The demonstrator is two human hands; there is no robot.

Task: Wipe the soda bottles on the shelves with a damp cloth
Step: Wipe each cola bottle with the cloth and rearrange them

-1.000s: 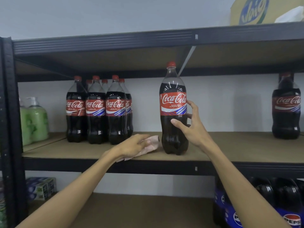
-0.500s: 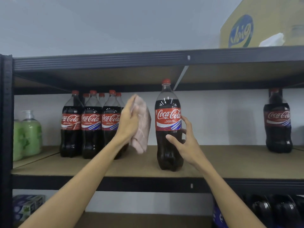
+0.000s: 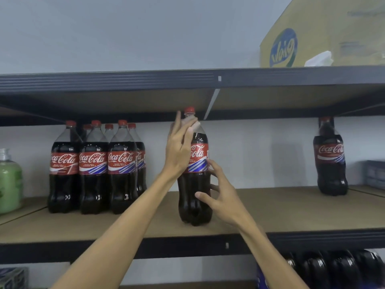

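A tall Coca-Cola bottle (image 3: 192,184) with a red cap stands near the front of the middle shelf (image 3: 291,211). My left hand (image 3: 178,151) holds a pale pink cloth (image 3: 193,123) wrapped against the bottle's neck and shoulder, just under the cap. The cloth is mostly hidden by my fingers. My right hand (image 3: 224,197) grips the bottle's lower body from the right, thumb on the front and fingers round the side. A cluster of several more Coca-Cola bottles (image 3: 93,163) stands to the left. One smaller Coca-Cola bottle (image 3: 331,159) stands alone at the far right.
The upper shelf's dark beam (image 3: 125,80) sits close above the bottle cap. A cardboard box (image 3: 325,32) rests on top. A green soap bottle (image 3: 9,180) stands at the far left. Dark soda bottles (image 3: 333,268) fill the lower shelf at the right.
My left hand lifted the cloth off the shelf board, rose beside the bottle and now presses it on the neck. My right hand kept its hold. The camera tilted upward.
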